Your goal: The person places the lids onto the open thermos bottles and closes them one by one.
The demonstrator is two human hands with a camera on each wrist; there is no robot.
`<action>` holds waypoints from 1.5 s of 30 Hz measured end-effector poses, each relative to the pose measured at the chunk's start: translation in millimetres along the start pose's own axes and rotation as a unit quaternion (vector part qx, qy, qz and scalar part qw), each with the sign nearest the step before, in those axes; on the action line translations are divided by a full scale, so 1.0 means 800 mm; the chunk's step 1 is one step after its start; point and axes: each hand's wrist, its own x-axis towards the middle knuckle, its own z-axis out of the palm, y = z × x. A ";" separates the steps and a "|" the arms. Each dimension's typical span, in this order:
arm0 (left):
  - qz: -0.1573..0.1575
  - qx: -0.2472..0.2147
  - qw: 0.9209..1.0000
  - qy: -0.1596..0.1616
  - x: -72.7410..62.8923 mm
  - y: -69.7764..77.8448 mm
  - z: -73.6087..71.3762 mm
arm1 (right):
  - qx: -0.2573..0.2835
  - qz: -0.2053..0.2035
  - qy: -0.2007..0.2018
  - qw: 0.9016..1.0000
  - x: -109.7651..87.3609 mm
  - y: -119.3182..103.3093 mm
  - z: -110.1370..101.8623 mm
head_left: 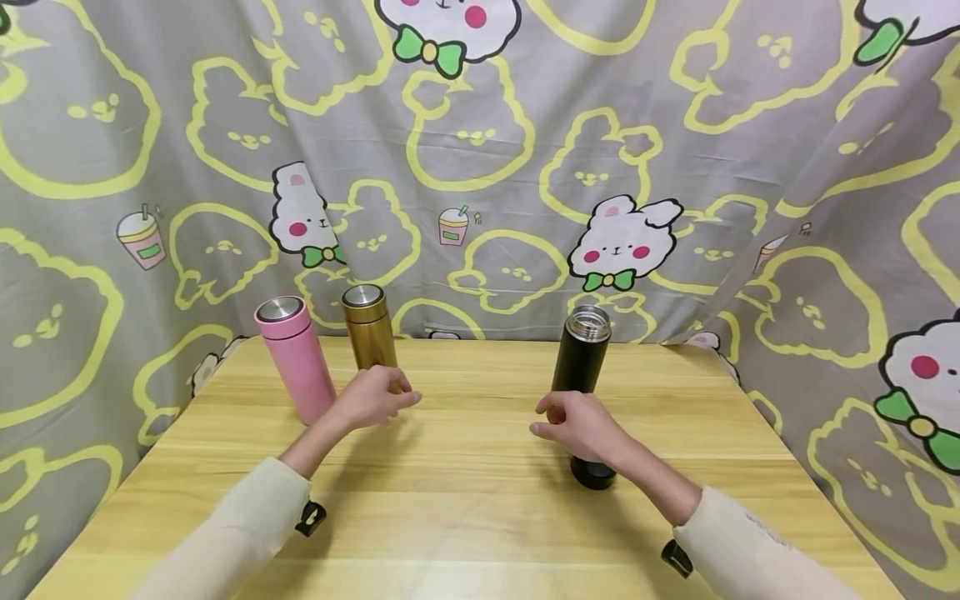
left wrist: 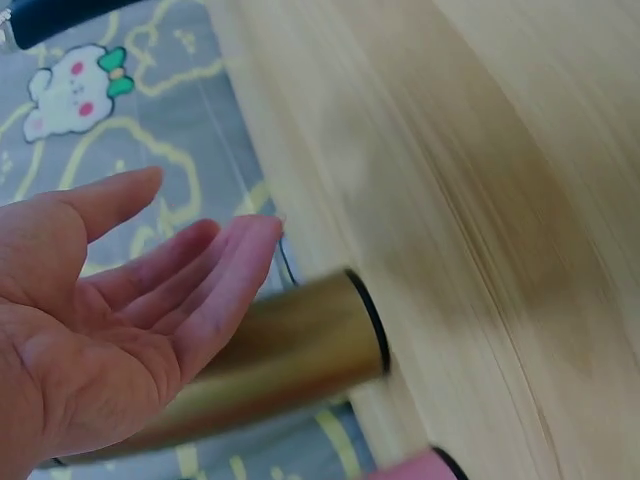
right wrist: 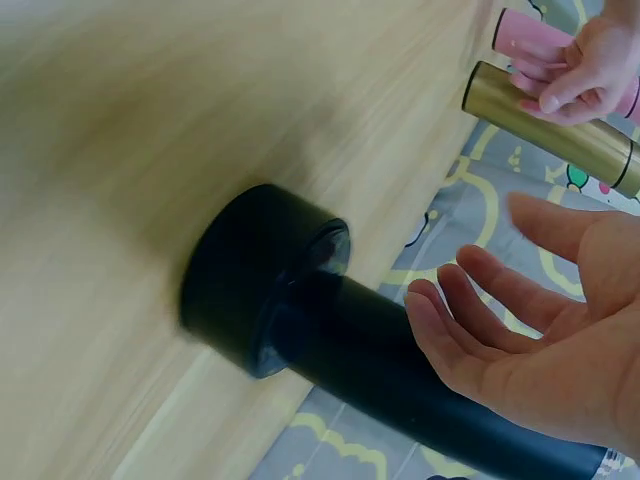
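My left hand (head_left: 377,397) hovers over the table in front of a gold thermos (head_left: 370,333), fingers loosely bent and nothing in them. Beside it on the left stands a pink thermos (head_left: 295,358) with its lid on. On the right, a black thermos (head_left: 581,354) stands upright without its lid, its steel mouth showing. A black lid (head_left: 592,473) lies on the table nearer to me. Between the two, my right hand (head_left: 581,423) hangs in the air with relaxed fingers, holding nothing. In the right wrist view the lid (right wrist: 262,280) overlaps the black thermos's base.
The wooden table (head_left: 450,517) reaches back to a grey curtain (head_left: 510,150) printed with yellow outlines and white rabbits. Black straps (head_left: 311,518) hang under both cream sleeves (head_left: 247,517). The pink and gold thermoses stand close together at the back left.
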 end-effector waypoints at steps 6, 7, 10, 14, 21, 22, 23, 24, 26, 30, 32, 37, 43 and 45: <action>0.015 -0.020 1.000 0.001 0.010 0.022 0.015 | -0.026 0.002 0.003 1.000 -0.012 0.015 -0.003; 0.022 -0.019 1.000 0.005 0.011 0.025 0.018 | -0.027 0.007 0.003 1.000 -0.014 0.017 -0.004; 0.045 -0.005 0.999 0.021 0.016 0.036 0.025 | -0.027 0.019 0.003 0.999 -0.019 0.024 -0.006; 0.063 0.003 0.997 0.033 0.020 0.050 0.034 | -0.031 0.019 0.000 0.999 -0.025 0.034 -0.008; 0.057 -0.015 0.998 0.039 0.025 0.069 0.047 | -0.046 0.027 -0.025 0.998 -0.036 0.047 -0.010; 0.056 -0.018 0.998 0.038 0.025 0.071 0.049 | -0.047 0.031 -0.028 0.998 -0.037 0.049 -0.009; 0.055 -0.020 0.998 0.038 0.025 0.072 0.051 | -0.048 0.035 -0.032 0.998 -0.038 0.050 -0.009; 0.055 -0.022 0.998 0.038 0.026 0.073 0.053 | -0.047 0.040 -0.035 0.997 -0.039 0.051 -0.009; 0.057 -0.027 0.997 0.040 0.027 0.075 0.057 | -0.049 0.046 -0.039 0.997 -0.042 0.052 -0.007; 0.060 -0.044 0.996 0.050 0.029 0.079 0.064 | -0.054 0.058 -0.049 0.996 -0.044 0.053 -0.003; 0.057 -0.053 0.995 0.058 0.031 0.081 0.068 | -0.052 0.067 -0.051 0.995 -0.046 0.054 0.000; 0.053 -0.065 0.993 0.078 0.034 0.087 0.074 | -0.047 0.077 -0.048 0.995 -0.047 0.056 0.006; 0.050 -0.074 0.991 0.096 0.035 0.090 0.079 | -0.049 0.085 -0.045 0.994 -0.046 0.055 0.009; 0.051 -0.078 0.990 0.102 0.035 0.091 0.080 | -0.051 0.085 -0.047 0.994 -0.046 0.056 0.009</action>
